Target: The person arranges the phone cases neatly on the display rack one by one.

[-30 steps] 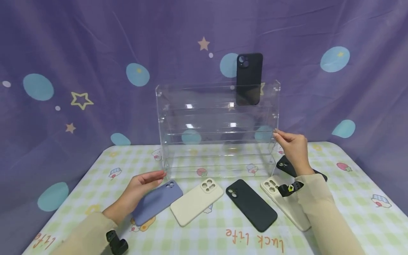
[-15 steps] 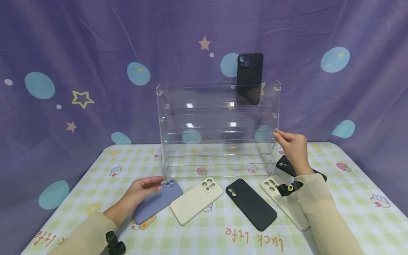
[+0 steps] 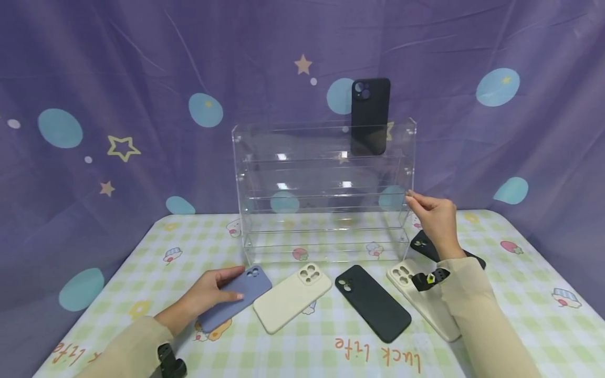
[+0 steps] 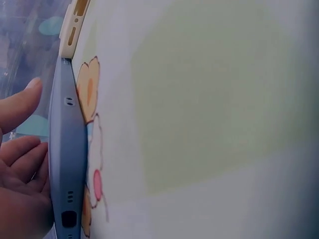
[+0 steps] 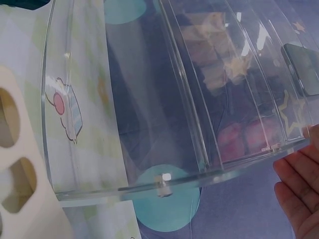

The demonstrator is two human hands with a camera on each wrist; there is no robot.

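A blue phone case (image 3: 255, 286) lies camera-holes-up on the checked cloth. My left hand (image 3: 205, 291) is spread over its left part, fingers by the far long edge and thumb over its back. In the left wrist view the thumb (image 4: 25, 104) stands apart from the case's surface. My right hand (image 3: 437, 220) pinches the right side edge of a clear tiered display stand (image 3: 293, 142) between thumb and fingers. In the stand's top tier a black phone case (image 3: 371, 107) stands upright, to the right.
In front of the stand lie a cream phone case (image 3: 290, 307), a dark green one (image 3: 373, 307) and a white one (image 3: 427, 310), partly under the right sleeve. Another black case (image 3: 423, 247) lies behind the right wrist. A purple patterned curtain (image 3: 142, 79) hangs behind the table.
My left hand has moved from the stand's lower left corner down over the blue phone case, and its thumb has lowered. The right hand keeps its place on the stand.
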